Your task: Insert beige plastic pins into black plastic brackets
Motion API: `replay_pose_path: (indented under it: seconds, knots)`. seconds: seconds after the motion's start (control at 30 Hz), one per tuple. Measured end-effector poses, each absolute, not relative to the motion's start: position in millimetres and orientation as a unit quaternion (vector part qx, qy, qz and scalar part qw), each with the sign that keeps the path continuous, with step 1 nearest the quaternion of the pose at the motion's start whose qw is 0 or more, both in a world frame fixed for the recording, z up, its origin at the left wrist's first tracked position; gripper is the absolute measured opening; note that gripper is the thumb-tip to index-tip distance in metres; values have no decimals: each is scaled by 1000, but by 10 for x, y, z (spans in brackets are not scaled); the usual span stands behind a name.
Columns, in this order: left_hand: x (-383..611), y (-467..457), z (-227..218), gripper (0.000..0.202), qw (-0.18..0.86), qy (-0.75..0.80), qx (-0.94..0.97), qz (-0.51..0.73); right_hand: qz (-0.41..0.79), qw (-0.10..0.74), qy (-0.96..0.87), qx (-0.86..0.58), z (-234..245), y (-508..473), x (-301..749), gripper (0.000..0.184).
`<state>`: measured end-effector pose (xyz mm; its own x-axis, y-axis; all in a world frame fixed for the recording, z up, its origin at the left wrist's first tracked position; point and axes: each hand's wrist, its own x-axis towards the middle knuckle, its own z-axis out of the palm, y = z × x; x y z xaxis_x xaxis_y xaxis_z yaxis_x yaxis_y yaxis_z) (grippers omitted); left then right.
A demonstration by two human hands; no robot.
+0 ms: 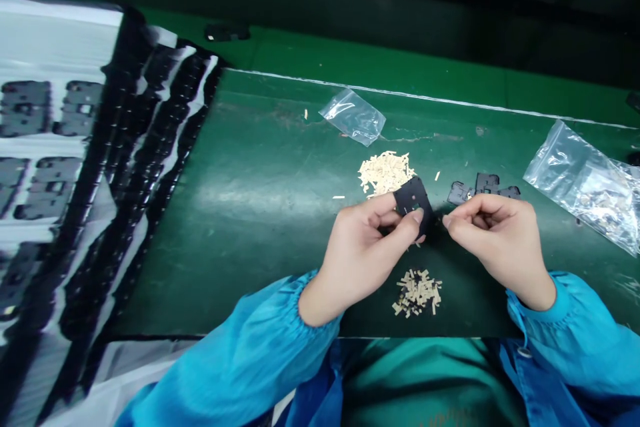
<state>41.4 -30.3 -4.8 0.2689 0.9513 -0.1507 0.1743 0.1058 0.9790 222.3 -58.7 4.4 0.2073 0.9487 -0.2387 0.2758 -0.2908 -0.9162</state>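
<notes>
The left hand [357,250] grips a black plastic part [413,200]; the right hand [493,230] pinches just beside it, whether holding anything unclear.

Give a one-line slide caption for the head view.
The left hand holds a black plastic part near the right hand, over a green mat with beige strips.

Bright, even light, pale glare across the green mat [260,199], soft shadows — edges bowed, top background dim and blurred
</notes>
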Motion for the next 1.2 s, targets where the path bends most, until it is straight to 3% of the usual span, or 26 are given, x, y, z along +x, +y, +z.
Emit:
replay_pose_path:
  seconds: [1.2]
  knots:
    - [413,-307,-23,17,552,498,569,352,458,379,-439,-673,56,-571,2189,11]
